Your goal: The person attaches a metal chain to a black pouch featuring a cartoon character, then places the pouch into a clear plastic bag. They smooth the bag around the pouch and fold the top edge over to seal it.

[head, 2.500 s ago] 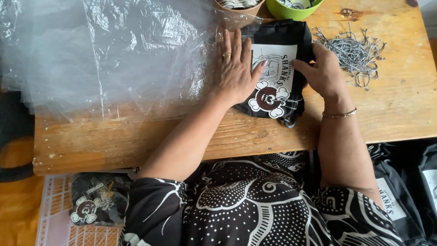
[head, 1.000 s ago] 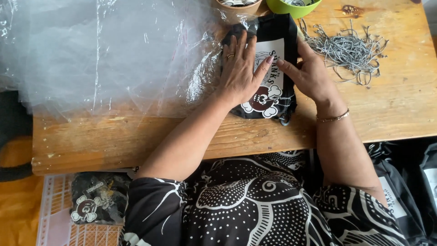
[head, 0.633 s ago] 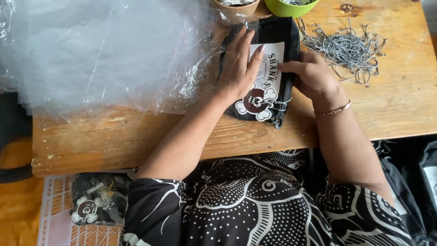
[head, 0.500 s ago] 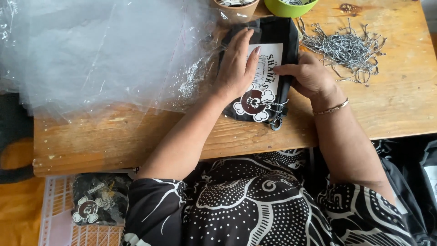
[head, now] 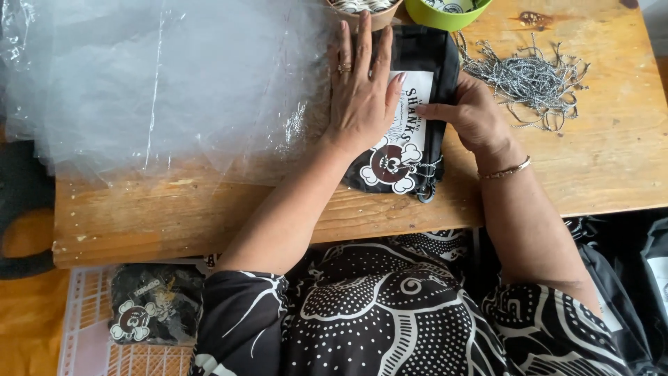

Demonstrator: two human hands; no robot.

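A folded black garment (head: 426,66) with a white label and a skull print lies on the wooden table (head: 612,167). My left hand (head: 360,90) presses flat on its left half, fingers spread, a ring on one finger. My right hand (head: 473,115) rests on its right edge, fingers on the fabric beside the label; a thin bracelet circles the wrist. A small cord tag hangs at the garment's lower edge.
A pile of clear plastic bags (head: 160,83) covers the table's left half. Grey string tags (head: 532,76) lie at the right. A green bowl (head: 445,10) and a brown bowl (head: 362,8) stand at the far edge. A bagged garment (head: 149,313) lies on a white crate below.
The garment has been folded narrower and shifted slightly left toward the plastic bags. My left hand slid up to press it flat; my right hand moved in on its right edge.
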